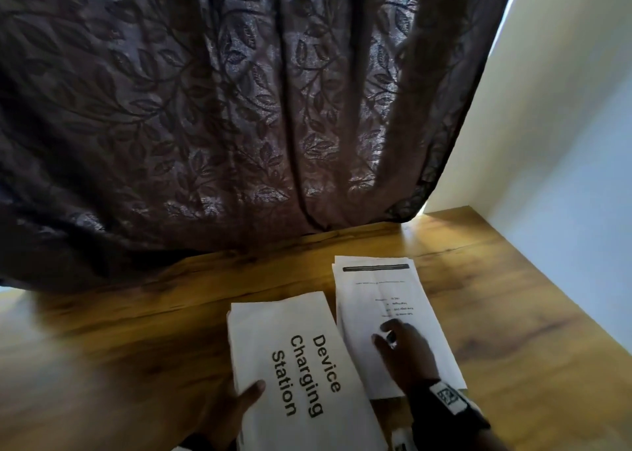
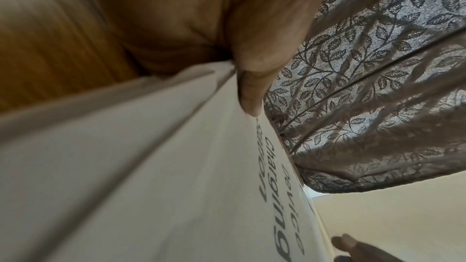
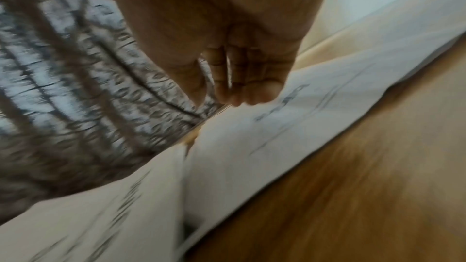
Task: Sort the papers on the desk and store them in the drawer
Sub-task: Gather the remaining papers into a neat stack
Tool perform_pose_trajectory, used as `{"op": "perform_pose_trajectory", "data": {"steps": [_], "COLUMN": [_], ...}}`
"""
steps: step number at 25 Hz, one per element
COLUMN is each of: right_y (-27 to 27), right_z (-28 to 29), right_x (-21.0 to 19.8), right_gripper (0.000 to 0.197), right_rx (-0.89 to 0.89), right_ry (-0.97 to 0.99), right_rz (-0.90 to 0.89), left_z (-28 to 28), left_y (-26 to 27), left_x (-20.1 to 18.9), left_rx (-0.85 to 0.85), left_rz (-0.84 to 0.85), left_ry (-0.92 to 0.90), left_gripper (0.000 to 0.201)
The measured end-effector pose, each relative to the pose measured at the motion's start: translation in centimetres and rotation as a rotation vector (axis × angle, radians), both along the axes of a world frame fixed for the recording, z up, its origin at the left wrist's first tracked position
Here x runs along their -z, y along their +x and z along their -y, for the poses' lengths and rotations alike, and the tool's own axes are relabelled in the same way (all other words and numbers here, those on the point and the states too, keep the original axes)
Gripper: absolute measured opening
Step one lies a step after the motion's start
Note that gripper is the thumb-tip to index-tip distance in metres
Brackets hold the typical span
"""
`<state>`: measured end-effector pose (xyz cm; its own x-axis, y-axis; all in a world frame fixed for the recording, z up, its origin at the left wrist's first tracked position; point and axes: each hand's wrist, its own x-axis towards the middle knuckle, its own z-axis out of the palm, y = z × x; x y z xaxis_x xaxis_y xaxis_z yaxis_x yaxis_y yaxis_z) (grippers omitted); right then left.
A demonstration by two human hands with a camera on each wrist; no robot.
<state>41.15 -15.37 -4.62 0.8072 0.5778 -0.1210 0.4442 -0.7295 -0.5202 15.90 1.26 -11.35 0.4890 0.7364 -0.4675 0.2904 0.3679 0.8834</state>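
A stack of white papers topped by a sheet reading "Device Charging Station" (image 1: 301,365) is lifted at its near end by my left hand (image 1: 236,402), thumb on top and fingers underneath. The left wrist view shows that thumb (image 2: 249,95) pressed on the same stack (image 2: 176,166). A second pile of printed sheets (image 1: 383,300) lies flat on the wooden desk (image 1: 136,331) just to the right. My right hand (image 1: 403,348) hovers over it with fingers loosely curled and holds nothing; in the blurred right wrist view its fingertips (image 3: 249,95) are just above that pile (image 3: 290,127). No drawer is visible.
A dark leaf-patterned curtain (image 1: 239,108) hangs down to the desk's far edge. A pale wall (image 1: 564,142) bounds the desk on the right. A black wrist strap with a white tag (image 1: 448,399) sits on my right wrist.
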Motion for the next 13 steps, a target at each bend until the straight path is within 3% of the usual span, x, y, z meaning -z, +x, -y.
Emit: {"op": "perform_pose_trajectory", "data": {"steps": [2,5,8,13], "right_y": [3.1,6.0,7.9,9.9], "right_z": [1.6,4.0,4.6,6.7], "right_x": [0.0,0.2,1.6,1.7], "right_gripper": [0.064,0.086,0.082,0.060], "right_rx": [0.071,0.183,0.234,0.324], "right_ry": [-0.221,-0.463,-0.369,-0.221], "right_rz": [0.104,0.040,-0.086,-0.158], "left_z": [-0.2,-0.4,-0.4,-0.8], "left_y": [0.1,0.2,0.4,0.7], "left_x": [0.2,0.4,0.1,0.9], "left_rx": [0.002,0.029,0.026,-0.006], "left_rz": [-0.017,-0.056,-0.076,-0.106], "left_ry": [0.000,0.055,0.079,0.015], "left_gripper": [0.064,0.075,0.089,0.084]}}
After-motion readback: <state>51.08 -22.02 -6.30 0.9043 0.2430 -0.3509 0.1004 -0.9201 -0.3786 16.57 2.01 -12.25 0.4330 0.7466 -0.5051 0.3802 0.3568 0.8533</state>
